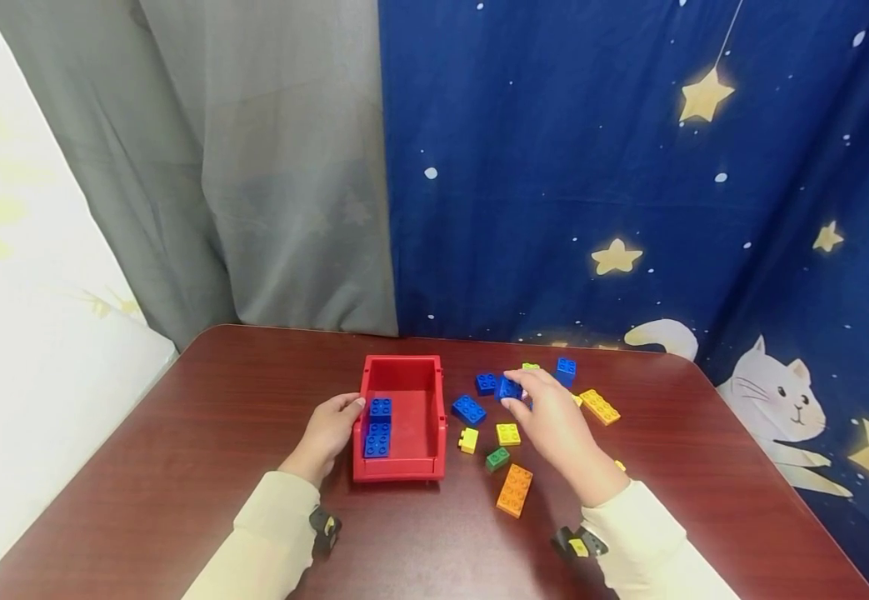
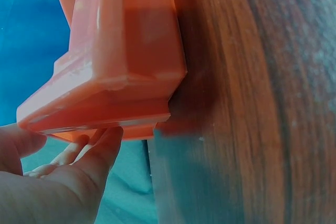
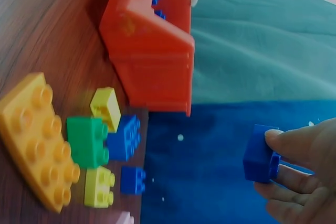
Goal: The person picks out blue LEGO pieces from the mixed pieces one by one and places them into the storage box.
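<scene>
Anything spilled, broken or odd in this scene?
Nothing stands out. The loose bricks lie scattered beside the red bin, none visibly broken. The orange brick looks bowed in the right wrist view but straight in the head view; probably lens distortion. The right grip holds a blue brick.

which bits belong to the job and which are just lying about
Likely the job:
red bin, gripped by left hand
blue brick, pinched by right hand
blue bricks inside the bin
probably the loose blue bricks

Apparently lying about:
orange brick
green brick
yellow bricks
</scene>
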Motion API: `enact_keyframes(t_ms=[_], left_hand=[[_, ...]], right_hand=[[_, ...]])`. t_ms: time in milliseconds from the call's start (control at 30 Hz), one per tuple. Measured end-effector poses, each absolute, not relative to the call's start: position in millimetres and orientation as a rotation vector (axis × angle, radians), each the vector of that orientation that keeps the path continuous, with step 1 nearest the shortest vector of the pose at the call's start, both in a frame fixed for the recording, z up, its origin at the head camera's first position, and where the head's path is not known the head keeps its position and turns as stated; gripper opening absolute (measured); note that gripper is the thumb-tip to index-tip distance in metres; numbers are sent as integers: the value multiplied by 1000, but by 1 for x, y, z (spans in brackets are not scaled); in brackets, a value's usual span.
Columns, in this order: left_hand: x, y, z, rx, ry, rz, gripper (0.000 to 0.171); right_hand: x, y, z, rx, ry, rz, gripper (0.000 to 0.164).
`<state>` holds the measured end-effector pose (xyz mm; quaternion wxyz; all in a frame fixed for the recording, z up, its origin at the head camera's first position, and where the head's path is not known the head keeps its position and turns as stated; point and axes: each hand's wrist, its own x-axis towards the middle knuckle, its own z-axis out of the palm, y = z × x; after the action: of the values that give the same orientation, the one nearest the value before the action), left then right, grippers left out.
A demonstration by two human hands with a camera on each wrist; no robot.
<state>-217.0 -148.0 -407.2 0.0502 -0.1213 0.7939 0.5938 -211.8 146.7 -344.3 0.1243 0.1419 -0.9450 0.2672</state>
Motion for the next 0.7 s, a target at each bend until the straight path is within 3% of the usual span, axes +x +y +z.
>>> enact_keyframes(t_ms=[700], left_hand=[[-221, -149, -409, -348, 2443, 1824, 46]], right_hand=[[-238, 70, -350, 613, -2763, 825, 43]])
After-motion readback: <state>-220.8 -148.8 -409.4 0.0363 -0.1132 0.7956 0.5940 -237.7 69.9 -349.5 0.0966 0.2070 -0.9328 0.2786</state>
